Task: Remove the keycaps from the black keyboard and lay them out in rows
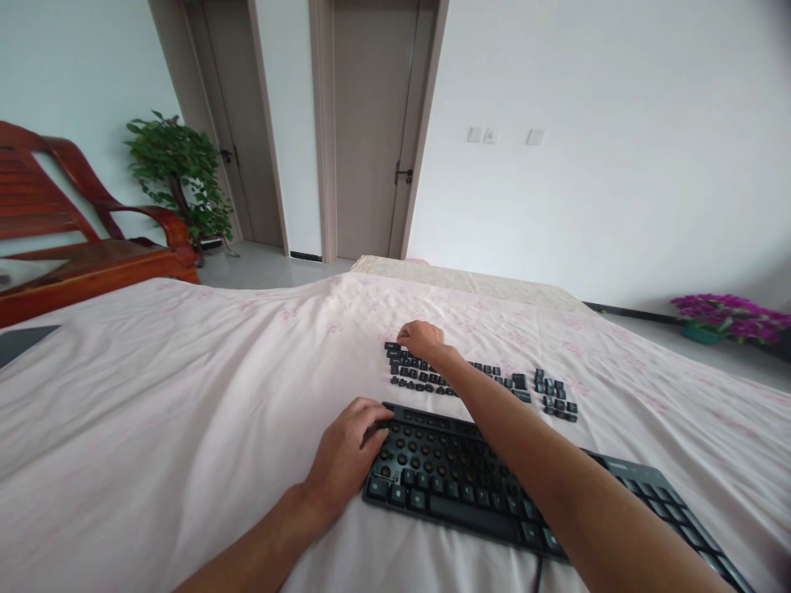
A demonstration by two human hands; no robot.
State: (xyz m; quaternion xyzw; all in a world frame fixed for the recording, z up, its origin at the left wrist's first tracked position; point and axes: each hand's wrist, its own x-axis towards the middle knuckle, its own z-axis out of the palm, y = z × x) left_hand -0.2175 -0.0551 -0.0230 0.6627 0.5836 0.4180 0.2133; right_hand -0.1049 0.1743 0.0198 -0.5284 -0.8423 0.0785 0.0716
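Observation:
A black keyboard [475,511] lies on the bedsheet, its upper rows stripped to bare key sockets while keycaps remain along the bottom and at the right. My left hand [349,445] grips its upper left corner, thumb on top. Beyond it, loose black keycaps [404,372] are laid out in rows, with a smaller group of keycaps [556,395] to their right. My right hand [421,339] reaches over the keyboard to the far left end of those rows. Its fingers are curled closed, and whatever they hold is hidden. My right forearm covers part of the keyboard and the rows.
The pale flowered sheet [247,395] is wrinkled under everything. A cable [538,572] runs from the keyboard's near edge. At the far left lies a dark flat object [25,342]. Beyond are a wooden bench [92,247], a green plant [179,165], doors and purple flowers [729,315].

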